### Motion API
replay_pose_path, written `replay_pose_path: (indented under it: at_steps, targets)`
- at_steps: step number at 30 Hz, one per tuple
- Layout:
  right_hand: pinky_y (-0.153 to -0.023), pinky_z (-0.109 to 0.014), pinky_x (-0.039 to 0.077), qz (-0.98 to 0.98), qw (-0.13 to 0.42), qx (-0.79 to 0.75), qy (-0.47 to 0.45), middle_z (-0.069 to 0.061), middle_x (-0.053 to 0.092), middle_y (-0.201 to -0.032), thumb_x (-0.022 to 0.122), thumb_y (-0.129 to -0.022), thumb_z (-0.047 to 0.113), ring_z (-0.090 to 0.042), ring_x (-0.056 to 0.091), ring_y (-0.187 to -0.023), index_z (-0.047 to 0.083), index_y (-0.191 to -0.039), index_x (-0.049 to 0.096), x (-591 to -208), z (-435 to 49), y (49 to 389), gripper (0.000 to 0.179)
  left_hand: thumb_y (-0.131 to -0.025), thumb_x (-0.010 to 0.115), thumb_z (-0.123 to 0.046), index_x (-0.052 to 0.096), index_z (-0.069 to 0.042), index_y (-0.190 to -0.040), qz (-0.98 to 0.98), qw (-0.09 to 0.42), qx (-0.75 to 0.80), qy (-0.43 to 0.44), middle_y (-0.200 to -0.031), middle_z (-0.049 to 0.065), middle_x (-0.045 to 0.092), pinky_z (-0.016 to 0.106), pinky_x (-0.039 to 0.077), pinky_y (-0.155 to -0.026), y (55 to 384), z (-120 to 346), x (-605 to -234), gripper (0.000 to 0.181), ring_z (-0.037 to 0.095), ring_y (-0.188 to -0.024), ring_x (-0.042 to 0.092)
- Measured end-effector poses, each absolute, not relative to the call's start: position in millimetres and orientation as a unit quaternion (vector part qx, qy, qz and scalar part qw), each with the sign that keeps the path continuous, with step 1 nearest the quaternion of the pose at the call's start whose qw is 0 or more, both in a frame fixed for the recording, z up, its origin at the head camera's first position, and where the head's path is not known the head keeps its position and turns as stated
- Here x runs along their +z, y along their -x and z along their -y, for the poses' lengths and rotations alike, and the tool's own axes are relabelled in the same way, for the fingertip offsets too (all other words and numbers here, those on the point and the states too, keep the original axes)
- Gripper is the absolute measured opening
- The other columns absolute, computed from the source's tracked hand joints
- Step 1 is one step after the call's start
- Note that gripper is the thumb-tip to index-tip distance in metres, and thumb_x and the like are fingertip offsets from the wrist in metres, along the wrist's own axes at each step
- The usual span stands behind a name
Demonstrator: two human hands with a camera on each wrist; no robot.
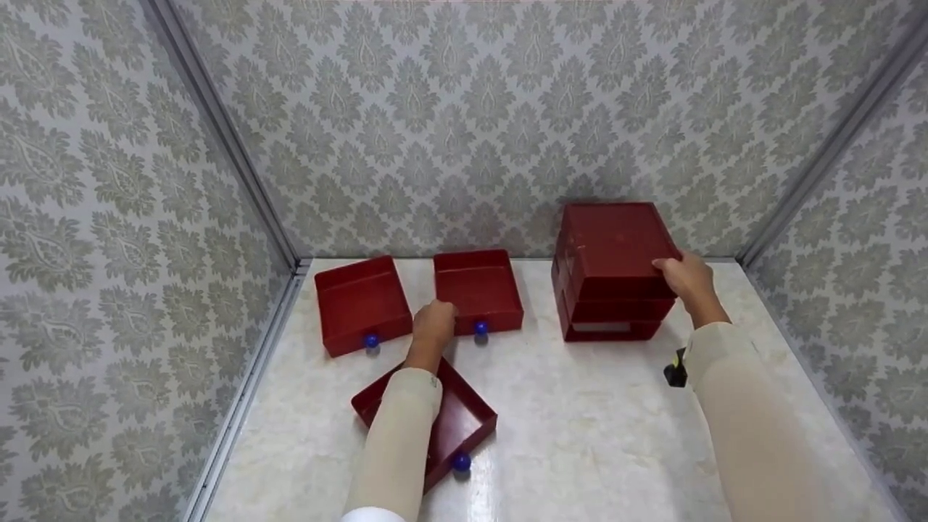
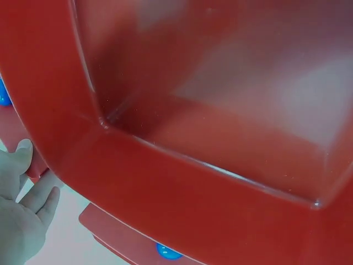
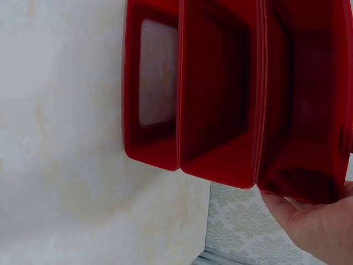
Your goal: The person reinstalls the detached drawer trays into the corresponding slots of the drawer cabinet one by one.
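Note:
A red three-tier drawer cabinet (image 1: 620, 243) stands against the back wall, its compartments open at the front in the right wrist view. My right hand (image 1: 689, 279) grips its upper right edge. My left hand (image 1: 433, 322) pinches the front left corner of the middle red drawer (image 1: 478, 286), which has a blue knob (image 1: 481, 328). Another red drawer (image 1: 362, 301) lies to the left. Under my left forearm a third drawer (image 1: 471, 395) sits turned at an angle, partly hidden; its inside fills most of the left wrist view.
All of this stands on a pale marbled table (image 1: 580, 435). Patterned wallpaper (image 1: 486, 123) covers the walls on three sides, with metal rails (image 1: 250, 384) along the edges. A small black item (image 1: 676, 370) sits beside my right cuff.

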State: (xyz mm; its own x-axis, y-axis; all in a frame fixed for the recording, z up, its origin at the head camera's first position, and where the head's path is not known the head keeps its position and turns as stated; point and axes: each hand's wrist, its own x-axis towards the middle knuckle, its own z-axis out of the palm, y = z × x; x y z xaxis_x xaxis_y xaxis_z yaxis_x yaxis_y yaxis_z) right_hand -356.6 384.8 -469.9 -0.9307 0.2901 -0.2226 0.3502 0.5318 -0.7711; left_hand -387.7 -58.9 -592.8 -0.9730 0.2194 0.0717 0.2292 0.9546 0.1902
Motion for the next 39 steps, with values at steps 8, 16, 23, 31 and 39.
replay_pose_path:
  at_steps: [8,16,23,31,39]
  targets:
    - [-0.117,-0.057,0.035,-0.88,0.033,-0.439,-0.179,-0.025,0.04,-0.158,0.045,-0.103,0.041,-0.043,0.043,-0.141,0.007,-0.161,0.028,-469.0,-383.8,356.2,0.069,-0.092,0.067,-0.004,0.079,-0.012,-0.086,0.986,0.051,-0.104,0.118,-0.089,0.01,0.078,0.043,0.06,-0.076,386.9,62.2,-587.1,0.015,0.031,-0.085,0.074]
    - [-0.118,-0.058,0.033,-0.873,0.04,-0.453,-0.174,-0.024,0.037,-0.16,0.044,-0.103,0.041,-0.042,0.042,-0.142,0.009,-0.162,0.024,-470.2,-385.3,355.7,0.07,-0.092,0.071,-0.009,0.077,-0.011,-0.084,0.985,0.068,-0.104,0.123,-0.087,0.011,0.077,0.044,0.059,-0.075,382.4,62.3,-579.5,0.01,0.032,-0.083,0.074]
    - [-0.117,-0.057,0.034,-0.876,0.031,-0.45,-0.171,-0.024,0.039,-0.159,0.046,-0.103,0.041,-0.042,0.043,-0.141,0.008,-0.161,0.026,-470.4,-385.5,355.7,0.07,-0.091,0.071,-0.009,0.076,-0.011,-0.085,0.983,0.072,-0.106,0.135,-0.086,0.01,0.077,0.044,0.06,-0.072,376.4,62.2,-570.5,0.008,0.033,-0.082,0.074]
    - [-0.118,-0.057,0.034,-0.875,0.024,-0.45,-0.175,-0.024,0.041,-0.158,0.046,-0.103,0.039,-0.041,0.044,-0.141,0.005,-0.16,0.029,-471.1,-385.5,355.6,0.068,-0.091,0.072,-0.007,0.076,-0.011,-0.085,0.98,0.074,-0.112,0.144,-0.085,0.008,0.076,0.044,0.06,-0.074,361.3,61.6,-566.4,0.008,0.031,-0.082,0.074]
    - [-0.118,-0.057,0.033,-0.875,0.028,-0.449,-0.179,-0.025,0.04,-0.158,0.046,-0.103,0.038,-0.042,0.042,-0.143,0.003,-0.16,0.028,-469.7,-383.8,355.1,0.069,-0.088,0.075,-0.006,0.074,-0.011,-0.079,0.974,0.102,-0.121,0.163,-0.079,0.006,0.075,0.044,0.06,-0.07,340.7,60.0,-562.3,0.01,0.03,-0.078,0.073]
